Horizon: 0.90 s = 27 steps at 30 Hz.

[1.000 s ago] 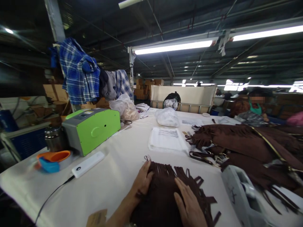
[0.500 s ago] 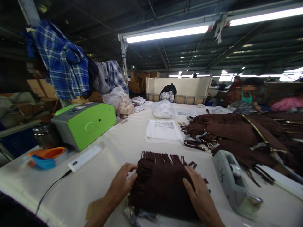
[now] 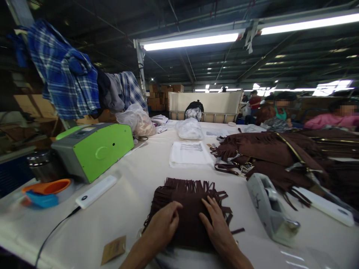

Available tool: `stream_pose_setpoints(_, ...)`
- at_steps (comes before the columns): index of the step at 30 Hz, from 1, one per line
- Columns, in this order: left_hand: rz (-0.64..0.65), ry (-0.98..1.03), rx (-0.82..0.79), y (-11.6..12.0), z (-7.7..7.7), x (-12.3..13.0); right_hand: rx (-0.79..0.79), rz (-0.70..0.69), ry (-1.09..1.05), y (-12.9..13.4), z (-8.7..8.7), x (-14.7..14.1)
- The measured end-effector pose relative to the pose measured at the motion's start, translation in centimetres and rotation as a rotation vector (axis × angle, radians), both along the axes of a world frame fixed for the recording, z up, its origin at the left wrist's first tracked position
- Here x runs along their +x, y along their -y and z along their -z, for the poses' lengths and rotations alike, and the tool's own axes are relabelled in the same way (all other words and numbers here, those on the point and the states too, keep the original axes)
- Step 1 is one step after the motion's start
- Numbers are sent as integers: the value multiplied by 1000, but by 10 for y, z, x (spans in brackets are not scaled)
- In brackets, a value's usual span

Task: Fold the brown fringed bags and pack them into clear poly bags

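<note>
The dark brown suede-like fringed bag [image 3: 187, 209] lies flat on the white cloth-covered desk [image 3: 134, 201], right at its near edge. It looks soft, floppy and light, with loose fringe strips likely to tangle, so the firmer body or side edges seem the best hold. The left hand [image 3: 164, 226] rests on its near left part with fingers loosely curled, the right hand [image 3: 215, 224] lies flat and spread on its middle; neither grips it.

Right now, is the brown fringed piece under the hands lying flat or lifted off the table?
Flat. The brown fringed piece lies on the table, fringe fanned outward, left hand and right hand pressed on top.
</note>
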<state>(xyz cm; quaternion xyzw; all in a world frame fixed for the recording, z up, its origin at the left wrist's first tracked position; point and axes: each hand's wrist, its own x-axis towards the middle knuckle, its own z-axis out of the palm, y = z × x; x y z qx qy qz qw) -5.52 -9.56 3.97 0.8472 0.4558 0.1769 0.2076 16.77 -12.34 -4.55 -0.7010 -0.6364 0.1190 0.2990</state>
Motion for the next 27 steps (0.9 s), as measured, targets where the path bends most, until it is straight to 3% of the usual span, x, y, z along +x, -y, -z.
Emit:
stream_pose_setpoints(3, 312, 99, -89, 27, -24, -4, 12, -8, -18, 0, 2, 1)
stream_pose_setpoints(4, 354, 138, -120, 29, -29, -11, 15, -6, -25, 0, 3, 2)
stream_pose_setpoints(6, 236, 210, -125, 16, -31, -30, 21, -4, -34, 1, 3, 2)
stream_pose_setpoints(9, -259, 143, 12, -24, -14, -62, 24, -6, -42, 2, 0, 0)
stream_pose_setpoints(10, -309, 108, 16, -37, -4, -67, 23, -6, -44, 2, -2, -1)
stream_pose_setpoints(13, -275, 49, 18, -52, 22, -58, 26, 3, -49, 1, -6, -3)
stream_pose_setpoints(16, -201, 23, 40, -36, 31, -27, 31, 0, -43, 0, -8, -4)
stream_pose_setpoints(19, -52, 72, 45, -14, 16, -9, 35, 2, -39, 0, -8, -4)
stream_pose_setpoints(22, 109, 218, 73, -7, -6, -28, 45, -3, -40, 0, -6, -3)
stream_pose_setpoints(24, -1, 301, 103, -11, -13, -56, 49, -10, -39, 1, -6, -3)
stream_pose_setpoints(27, -347, 258, 72, -25, -5, -92, 61, -2, -43, 1, -6, -5)
